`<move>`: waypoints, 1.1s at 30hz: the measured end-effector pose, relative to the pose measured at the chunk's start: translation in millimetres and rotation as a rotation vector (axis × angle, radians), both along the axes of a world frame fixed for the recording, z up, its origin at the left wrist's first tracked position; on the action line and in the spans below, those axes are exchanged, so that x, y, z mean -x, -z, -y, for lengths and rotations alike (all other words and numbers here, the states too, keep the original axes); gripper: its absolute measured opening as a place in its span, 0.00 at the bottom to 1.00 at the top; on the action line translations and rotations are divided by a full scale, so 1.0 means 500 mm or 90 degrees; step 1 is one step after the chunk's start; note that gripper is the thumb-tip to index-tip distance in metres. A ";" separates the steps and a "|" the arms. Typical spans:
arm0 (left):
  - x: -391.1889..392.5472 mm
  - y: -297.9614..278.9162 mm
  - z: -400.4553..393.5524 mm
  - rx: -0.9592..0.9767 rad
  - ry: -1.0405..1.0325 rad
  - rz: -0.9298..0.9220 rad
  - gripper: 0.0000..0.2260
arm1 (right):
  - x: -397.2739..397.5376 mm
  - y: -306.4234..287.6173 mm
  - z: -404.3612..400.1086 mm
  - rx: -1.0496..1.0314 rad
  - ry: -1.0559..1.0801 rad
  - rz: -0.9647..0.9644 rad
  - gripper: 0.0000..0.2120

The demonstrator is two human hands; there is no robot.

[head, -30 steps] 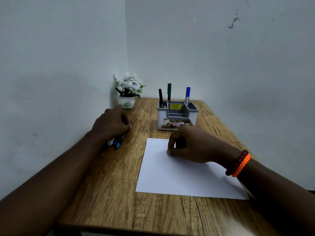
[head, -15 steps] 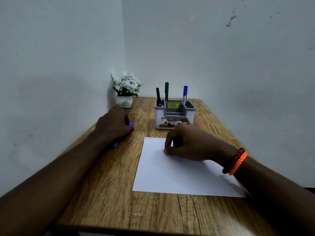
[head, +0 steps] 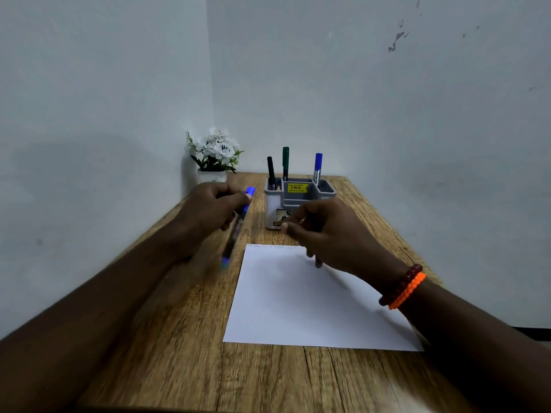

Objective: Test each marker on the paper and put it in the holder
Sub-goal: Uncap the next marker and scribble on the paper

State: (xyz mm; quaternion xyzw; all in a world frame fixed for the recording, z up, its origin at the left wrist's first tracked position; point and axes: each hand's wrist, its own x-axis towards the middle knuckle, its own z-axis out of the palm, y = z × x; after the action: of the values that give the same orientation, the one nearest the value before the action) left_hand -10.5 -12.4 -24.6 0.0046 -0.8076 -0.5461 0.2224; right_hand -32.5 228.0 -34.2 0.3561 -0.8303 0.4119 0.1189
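Blue marker (head: 237, 226) clasped in left hand (head: 210, 211), lifted off worktop (head: 167, 338) for testing | right hand (head: 323, 231) loosely curled, grasping nothing, above paper (head: 298, 308) | holder (head: 298, 201) keeps 3 markers.

A wood-grain table (head: 167, 338) carries a white paper sheet (head: 298, 308) beneath the right hand (head: 325, 234), a grey plastic holder (head: 277, 204) beyond it, and a white potted flower (head: 216, 158) past the left hand (head: 208, 210).
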 end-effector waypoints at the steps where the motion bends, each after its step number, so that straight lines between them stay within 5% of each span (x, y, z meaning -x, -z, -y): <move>1: -0.002 0.001 -0.015 -0.040 0.038 0.000 0.07 | -0.003 -0.001 0.003 0.043 -0.010 0.031 0.09; 7: -0.018 0.013 -0.096 -0.169 0.170 0.013 0.06 | -0.006 0.001 0.014 0.082 -0.023 0.030 0.11; 11: -0.024 0.011 -0.101 -0.160 0.188 0.026 0.07 | -0.002 0.005 0.012 0.044 0.026 -0.068 0.07; 33: -0.029 0.013 -0.088 -0.143 0.269 -0.020 0.09 | -0.003 -0.006 0.002 0.005 -0.018 -0.113 0.10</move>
State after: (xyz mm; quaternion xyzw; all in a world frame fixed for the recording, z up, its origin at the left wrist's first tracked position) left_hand 4.1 31.6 -31.0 -0.1486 -0.7212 -0.6669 0.1138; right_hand -31.0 226.8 -31.2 0.4021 -0.8098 0.3839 0.1876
